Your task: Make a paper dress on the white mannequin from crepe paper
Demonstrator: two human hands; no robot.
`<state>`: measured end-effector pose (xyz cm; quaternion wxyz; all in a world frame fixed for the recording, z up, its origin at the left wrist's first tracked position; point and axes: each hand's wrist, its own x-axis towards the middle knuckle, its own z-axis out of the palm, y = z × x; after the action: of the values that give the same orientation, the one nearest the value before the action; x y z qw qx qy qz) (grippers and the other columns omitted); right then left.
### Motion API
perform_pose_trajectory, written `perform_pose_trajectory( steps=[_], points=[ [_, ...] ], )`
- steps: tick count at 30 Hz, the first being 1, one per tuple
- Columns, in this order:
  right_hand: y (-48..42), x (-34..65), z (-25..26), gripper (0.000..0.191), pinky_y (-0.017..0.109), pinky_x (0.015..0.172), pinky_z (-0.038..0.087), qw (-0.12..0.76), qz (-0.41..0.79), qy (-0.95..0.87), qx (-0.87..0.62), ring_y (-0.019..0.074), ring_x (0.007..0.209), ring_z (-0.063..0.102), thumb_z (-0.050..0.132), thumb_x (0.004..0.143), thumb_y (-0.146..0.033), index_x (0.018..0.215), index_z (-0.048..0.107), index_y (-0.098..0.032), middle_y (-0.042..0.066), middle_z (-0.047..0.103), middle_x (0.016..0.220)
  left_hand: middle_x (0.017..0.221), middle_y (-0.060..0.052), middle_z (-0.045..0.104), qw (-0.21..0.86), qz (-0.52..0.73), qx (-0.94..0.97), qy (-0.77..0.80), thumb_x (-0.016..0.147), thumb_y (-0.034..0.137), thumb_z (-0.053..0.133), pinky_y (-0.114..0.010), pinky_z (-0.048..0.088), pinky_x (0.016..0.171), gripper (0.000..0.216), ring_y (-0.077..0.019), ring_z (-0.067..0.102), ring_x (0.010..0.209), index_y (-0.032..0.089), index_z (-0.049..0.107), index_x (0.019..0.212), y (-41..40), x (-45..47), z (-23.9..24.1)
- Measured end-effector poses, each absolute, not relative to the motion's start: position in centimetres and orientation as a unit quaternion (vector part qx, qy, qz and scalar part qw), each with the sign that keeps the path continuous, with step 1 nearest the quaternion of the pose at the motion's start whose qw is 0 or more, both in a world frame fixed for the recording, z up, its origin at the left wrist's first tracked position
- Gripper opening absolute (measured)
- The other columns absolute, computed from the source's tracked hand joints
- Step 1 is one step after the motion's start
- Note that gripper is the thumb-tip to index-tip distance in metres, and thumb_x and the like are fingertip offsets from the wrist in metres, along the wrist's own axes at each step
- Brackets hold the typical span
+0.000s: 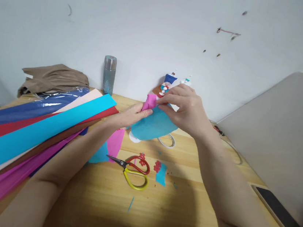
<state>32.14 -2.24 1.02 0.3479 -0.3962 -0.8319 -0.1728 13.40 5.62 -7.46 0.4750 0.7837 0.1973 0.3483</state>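
Observation:
A paper doll with a wide blue skirt point(154, 125) and a dark blue hat point(170, 79) leans at the back of the table, near the wall. Closed around the lower part of a pink paper piece point(151, 100) at the doll's side is my left hand point(134, 115), its thumb lying along the skirt. My right hand point(187, 107) pinches at the right edge of this pink piece, close to the doll's chest. Its fingers and knuckles cover part of the doll's upper body. Small red and white decorations point(165, 88) show below the hat.
Open scissors point(123, 164) lie in front, beside red flower cutouts point(157, 166) and a blue scrap point(161, 179). Coloured paper rolls point(56, 122) stretch across the left. A flask point(109, 75), brown cloth point(58, 76), tape ring point(174, 142) and phone point(274, 209) surround the work.

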Motion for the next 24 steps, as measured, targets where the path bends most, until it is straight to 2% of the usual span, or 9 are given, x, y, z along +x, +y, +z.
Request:
perform_pose_trajectory(
  steps=[4, 6, 10, 13, 15, 19, 24],
  points=[
    [-3.7, 32.9, -0.1, 0.007, 0.048, 0.089, 0.055, 0.497, -0.123, -0.738, -0.439, 0.0261, 0.09, 0.07, 0.069, 0.092, -0.029, 0.09, 0.075, -0.028, 0.005, 0.074, 0.09, 0.093, -0.006, 0.066, 0.474, 0.342, 0.785, 0.205, 0.095, 0.053, 0.057, -0.032, 0.05, 0.081, 0.04, -0.0204, 0.06, 0.086, 0.016, 0.066, 0.106, 5.3, 13.3, -7.3],
    [-4.3, 33.5, -1.2, 0.008, 0.049, 0.093, 0.056, 0.544, -0.078, -0.694, -0.466, 0.0272, 0.095, 0.072, 0.069, 0.091, -0.031, 0.092, 0.076, -0.028, 0.005, 0.077, 0.094, 0.093, -0.006, 0.068, 0.475, 0.344, 0.782, 0.211, 0.095, 0.054, 0.057, -0.033, 0.051, 0.082, 0.04, -0.0213, 0.062, 0.088, 0.016, 0.066, 0.105, 5.3, 13.3, -7.2],
    [-4.7, 34.1, -3.1, 0.024, 0.057, 0.108, 0.051, 0.535, 0.049, -0.667, -0.516, 0.0329, 0.118, 0.071, 0.073, 0.089, -0.046, 0.104, 0.078, -0.028, 0.008, 0.079, 0.116, 0.093, -0.006, 0.069, 0.471, 0.352, 0.784, 0.2, 0.094, 0.056, 0.058, -0.035, 0.054, 0.082, 0.043, -0.0226, 0.065, 0.089, 0.016, 0.067, 0.105, 5.4, 13.4, -7.3],
    [-4.6, 34.0, -3.8, 0.042, 0.06, 0.112, 0.049, 0.538, 0.119, -0.651, -0.522, 0.0357, 0.125, 0.068, 0.077, 0.083, -0.06, 0.112, 0.077, -0.029, 0.009, 0.078, 0.126, 0.093, -0.007, 0.069, 0.464, 0.355, 0.789, 0.188, 0.092, 0.059, 0.059, -0.035, 0.054, 0.08, 0.046, -0.0226, 0.064, 0.088, 0.016, 0.066, 0.105, 5.7, 13.4, -7.5],
    [-4.5, 34.0, -4.2, 0.049, 0.059, 0.111, 0.051, 0.555, 0.157, -0.638, -0.511, 0.0356, 0.124, 0.069, 0.077, 0.08, -0.067, 0.113, 0.077, -0.03, 0.008, 0.077, 0.127, 0.093, -0.007, 0.068, 0.469, 0.354, 0.788, 0.184, 0.091, 0.061, 0.058, -0.035, 0.054, 0.078, 0.047, -0.022, 0.063, 0.086, 0.016, 0.065, 0.106, 5.9, 13.4, -7.7],
    [-4.1, 34.8, -5.5, 0.049, 0.055, 0.109, 0.054, 0.611, 0.23, -0.591, -0.473, 0.0335, 0.12, 0.072, 0.071, 0.081, -0.074, 0.107, 0.078, -0.033, 0.006, 0.08, 0.119, 0.09, -0.005, 0.065, 0.466, 0.36, 0.787, 0.186, 0.09, 0.062, 0.058, -0.033, 0.052, 0.079, 0.046, -0.0203, 0.059, 0.083, 0.017, 0.064, 0.101, 6.1, 13.4, -8.0],
    [-3.0, 35.4, -7.3, 0.056, 0.052, 0.088, 0.062, 0.652, 0.31, -0.546, -0.424, 0.0326, 0.108, 0.076, 0.079, 0.075, -0.067, 0.116, 0.075, -0.03, 0.009, 0.081, 0.111, 0.094, -0.006, 0.068, 0.474, 0.368, 0.771, 0.211, 0.09, 0.058, 0.061, -0.034, 0.051, 0.08, 0.045, -0.0216, 0.061, 0.086, 0.017, 0.069, 0.104, 5.9, 13.2, -7.7]
  ],
)
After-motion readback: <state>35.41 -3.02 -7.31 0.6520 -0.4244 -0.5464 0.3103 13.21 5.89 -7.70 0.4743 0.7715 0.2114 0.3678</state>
